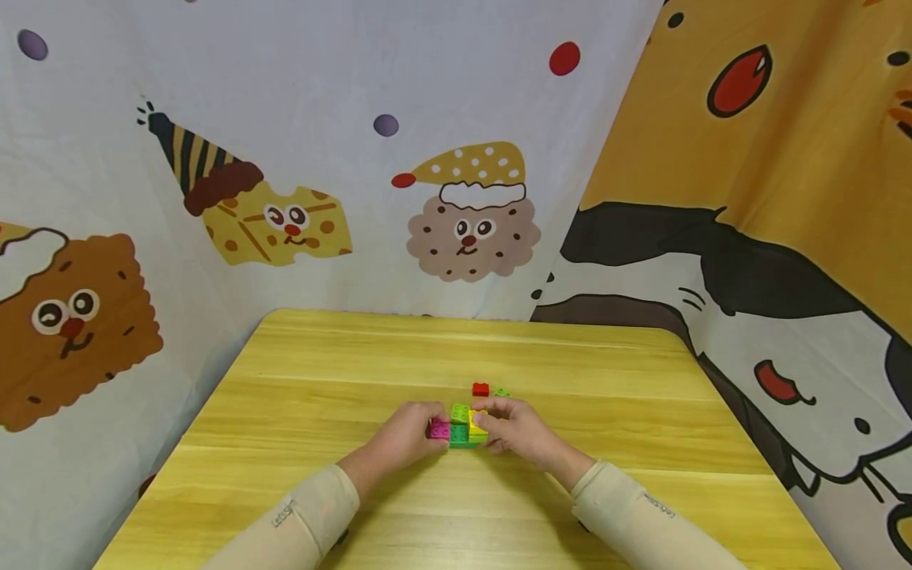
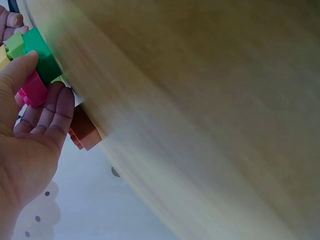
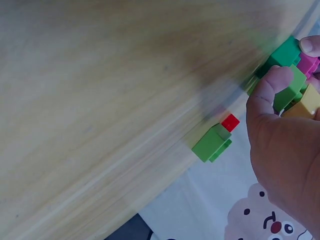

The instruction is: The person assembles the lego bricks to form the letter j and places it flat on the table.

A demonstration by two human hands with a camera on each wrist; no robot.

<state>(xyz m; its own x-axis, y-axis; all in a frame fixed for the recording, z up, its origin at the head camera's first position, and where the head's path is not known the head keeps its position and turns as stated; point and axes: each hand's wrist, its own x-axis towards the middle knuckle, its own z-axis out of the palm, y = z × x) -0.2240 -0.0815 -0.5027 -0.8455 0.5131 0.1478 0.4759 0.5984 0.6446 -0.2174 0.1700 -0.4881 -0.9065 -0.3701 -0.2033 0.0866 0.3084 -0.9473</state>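
Observation:
A joined cluster of toy building blocks stands on the table between both hands: pink (image 1: 440, 429) at left, dark green (image 1: 459, 434) in the middle, light green (image 1: 460, 412) behind, yellow (image 1: 477, 427) on the right. My left hand (image 1: 409, 434) grips the pink end, its thumb up against the dark green block in the left wrist view. My right hand (image 1: 526, 430) holds the other end. In the right wrist view its thumb presses a light green block (image 3: 291, 86) while its fingers are mostly hidden beyond the yellow block (image 3: 304, 104).
Behind the cluster lie a loose red block (image 1: 480, 389) and a loose light green block (image 1: 502, 393), the latter close to the right fingers. The wooden table (image 1: 321, 356) ends at a printed cloth (image 1: 342, 95) hanging at the back and sides.

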